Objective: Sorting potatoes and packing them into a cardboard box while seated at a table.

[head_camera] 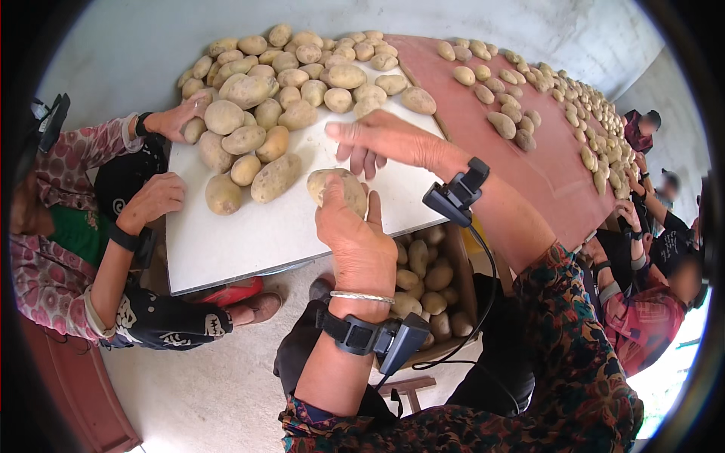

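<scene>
My left hand (357,226) grips a large potato (343,189) over the front part of a white tabletop (238,252). Just above and beyond it is my right hand (385,141), its thumb apart from the fingers and nothing seen in its grasp. Whether its fingertips touch the held potato I cannot tell. Left of my hands lie loose potatoes, among them a long one (276,178) and a rounder one (223,194). A heap of potatoes (294,79) covers the far part of the white top.
A box (465,266) of potatoes stands below the table edge by my legs. At the left a co-worker's hand (190,119) touches a potato. The red tabletop (544,187) on the right carries many potatoes, with other people at its far end. A cable (491,283) hangs from my right wrist device.
</scene>
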Demonstrator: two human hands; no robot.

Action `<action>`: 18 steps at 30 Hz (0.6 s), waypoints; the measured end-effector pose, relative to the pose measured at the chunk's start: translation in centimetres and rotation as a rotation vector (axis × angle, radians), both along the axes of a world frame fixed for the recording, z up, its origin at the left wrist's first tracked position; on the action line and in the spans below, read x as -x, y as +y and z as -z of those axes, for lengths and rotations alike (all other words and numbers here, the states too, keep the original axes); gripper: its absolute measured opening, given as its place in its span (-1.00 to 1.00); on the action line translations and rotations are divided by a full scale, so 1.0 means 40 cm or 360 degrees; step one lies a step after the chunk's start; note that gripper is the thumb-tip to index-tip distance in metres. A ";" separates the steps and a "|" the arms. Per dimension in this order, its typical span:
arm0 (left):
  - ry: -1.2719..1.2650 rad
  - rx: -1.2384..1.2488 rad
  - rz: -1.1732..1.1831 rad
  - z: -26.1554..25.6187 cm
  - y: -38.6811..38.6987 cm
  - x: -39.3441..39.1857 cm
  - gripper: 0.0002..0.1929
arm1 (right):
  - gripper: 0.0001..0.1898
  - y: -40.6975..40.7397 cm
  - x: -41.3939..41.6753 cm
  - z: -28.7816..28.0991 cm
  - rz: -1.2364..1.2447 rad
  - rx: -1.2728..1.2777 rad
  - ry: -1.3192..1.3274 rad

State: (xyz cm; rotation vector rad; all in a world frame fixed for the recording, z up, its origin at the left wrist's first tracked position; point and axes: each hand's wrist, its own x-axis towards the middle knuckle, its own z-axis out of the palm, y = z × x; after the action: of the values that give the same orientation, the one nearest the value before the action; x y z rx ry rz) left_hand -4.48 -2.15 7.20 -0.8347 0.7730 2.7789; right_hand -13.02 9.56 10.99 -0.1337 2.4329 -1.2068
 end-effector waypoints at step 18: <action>-0.0021 -0.0174 0.0085 -0.019 0.025 -0.039 -0.72 | -0.03 0.161 0.408 0.196 0.0829 -0.0252 0.0390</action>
State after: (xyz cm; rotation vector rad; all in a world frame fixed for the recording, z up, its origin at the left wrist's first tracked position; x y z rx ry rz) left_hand -2.94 -1.16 7.97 -0.7994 0.6256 2.7375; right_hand -29.33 16.01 3.13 0.4516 2.8749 -1.2492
